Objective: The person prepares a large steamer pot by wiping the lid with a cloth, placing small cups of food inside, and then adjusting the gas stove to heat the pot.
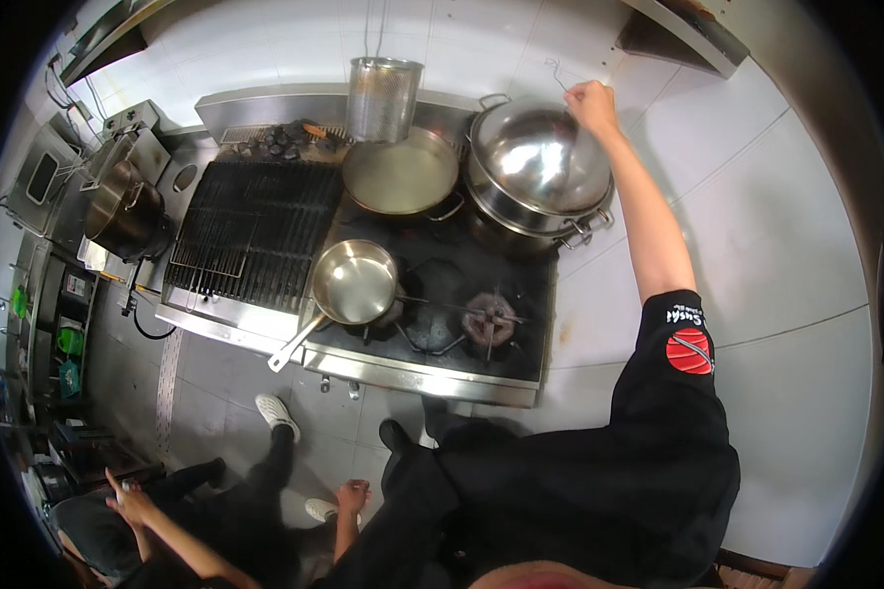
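My right hand (593,108) is stretched out to the wall side of the stove, fingers pinched on a thin bent wire (558,76). Just below and partly behind the hand is a shiny domed metal lid (534,158) on a large two-handled steel pot (519,210). Low by my side hangs my left hand (353,496), fingers loosely apart and nothing visible in it. Left of the lidded pot sits a wide pan of cloudy liquid (401,173). A steel saucepan (355,283) rests on the front left burner, its handle over the stove edge.
A mesh strainer basket (383,99) hangs above the wide pan. The black grill grate (254,221) lies left of the burners, with charcoal (287,140) behind it. Farther left stands a tall pot (127,213). A co-worker's hands (129,504) and legs are at lower left.
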{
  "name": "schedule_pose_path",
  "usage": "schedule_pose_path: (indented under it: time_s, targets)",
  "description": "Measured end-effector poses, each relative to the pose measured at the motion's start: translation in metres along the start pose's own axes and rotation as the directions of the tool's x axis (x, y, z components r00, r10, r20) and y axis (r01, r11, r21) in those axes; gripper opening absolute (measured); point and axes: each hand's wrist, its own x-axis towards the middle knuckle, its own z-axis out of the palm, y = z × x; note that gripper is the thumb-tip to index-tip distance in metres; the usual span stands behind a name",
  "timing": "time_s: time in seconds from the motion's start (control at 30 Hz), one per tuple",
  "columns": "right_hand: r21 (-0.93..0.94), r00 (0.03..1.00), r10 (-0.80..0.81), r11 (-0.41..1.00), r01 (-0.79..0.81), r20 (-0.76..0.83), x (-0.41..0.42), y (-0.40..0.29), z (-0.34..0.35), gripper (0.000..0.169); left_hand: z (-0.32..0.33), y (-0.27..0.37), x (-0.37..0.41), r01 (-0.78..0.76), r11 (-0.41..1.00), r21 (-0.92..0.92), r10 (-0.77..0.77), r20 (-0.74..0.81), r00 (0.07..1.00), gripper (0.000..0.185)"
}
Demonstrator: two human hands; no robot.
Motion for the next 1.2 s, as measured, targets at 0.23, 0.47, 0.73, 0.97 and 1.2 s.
schedule_pose_path:
  time_s: [0.23,0.47,0.73,0.97,1.2]
  targets:
    - [-0.125,0.987,0.006,0.992,0.014,0.161,0.002,-0.013,-0.002,0.021,-0.011,0.037,-0.008,-0.119,0.939,0.323,0.113,0.037,0.993,0.041]
    - [0.177,0.934,0.355,0.918,-0.356,0.040,-0.122,-0.109,-0.087,0.038,-0.040,0.138,0.005,-0.372,0.779,0.505,0.358,0.128,0.925,0.042]
    - [0.584,0.707,0.690,0.512,-0.630,0.158,-0.547,-0.176,-0.057,0.020,-0.070,0.194,0.046,-0.585,0.495,0.642,0.341,0.476,0.811,0.037]
    - [0.427,-0.013,0.919,-0.195,-0.883,0.394,-0.821,-0.290,-0.092,0.027,-0.042,0.158,0.100,-0.583,0.039,0.812,-0.402,0.546,0.735,0.045]
    - [0.710,-0.052,0.959,-0.242,-0.661,0.279,-0.853,-0.316,0.043,0.032,-0.054,0.099,0.130,-0.826,-0.506,0.248,-0.491,0.705,0.512,0.031]
